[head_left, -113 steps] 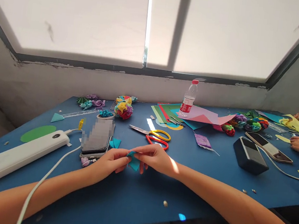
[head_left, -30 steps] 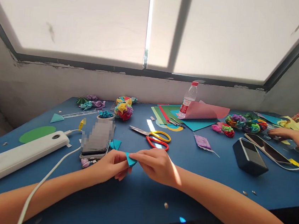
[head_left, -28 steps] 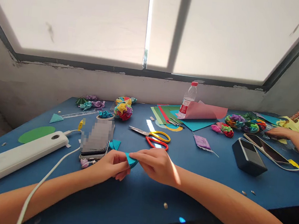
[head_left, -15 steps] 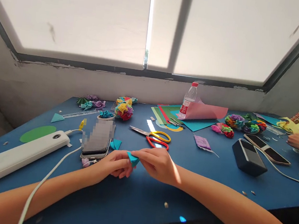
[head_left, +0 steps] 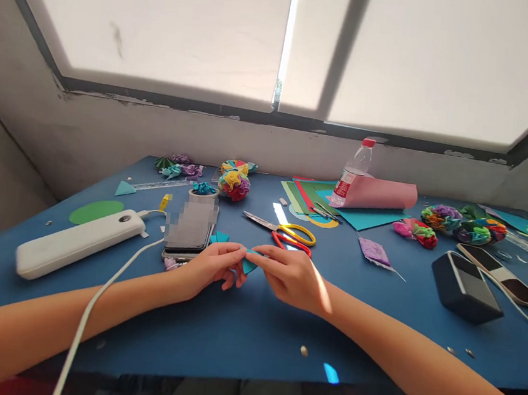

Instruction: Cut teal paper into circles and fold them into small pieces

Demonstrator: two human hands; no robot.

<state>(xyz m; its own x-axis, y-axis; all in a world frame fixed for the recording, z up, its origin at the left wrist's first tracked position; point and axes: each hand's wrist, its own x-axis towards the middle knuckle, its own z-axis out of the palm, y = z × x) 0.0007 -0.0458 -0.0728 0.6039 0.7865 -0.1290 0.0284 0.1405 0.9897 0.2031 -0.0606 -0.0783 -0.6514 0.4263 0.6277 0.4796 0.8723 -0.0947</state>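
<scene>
Both my hands meet over the blue table (head_left: 240, 333), pinching a small folded piece of teal paper (head_left: 251, 263) between them. My left hand (head_left: 216, 268) grips its left end with curled fingers. My right hand (head_left: 291, 277) pinches its right end with thumb and forefinger. Just behind the left hand lie a phone (head_left: 190, 234) and two small teal paper wedges (head_left: 219, 238). Scissors with yellow and red handles (head_left: 288, 234) lie just beyond my right hand.
A white power bank (head_left: 77, 244) with a cable lies at left beside a green paper disc (head_left: 96, 212). Paper flower balls (head_left: 234, 182) and a water bottle (head_left: 354, 172) stand at the back with coloured paper sheets (head_left: 372, 199). A dark box (head_left: 464, 288) and another phone (head_left: 503, 276) lie at right.
The view has swung left and tilted, so the other person's hand at the right edge is out of sight. My hands keep working the teal paper, now folded smaller than before.
</scene>
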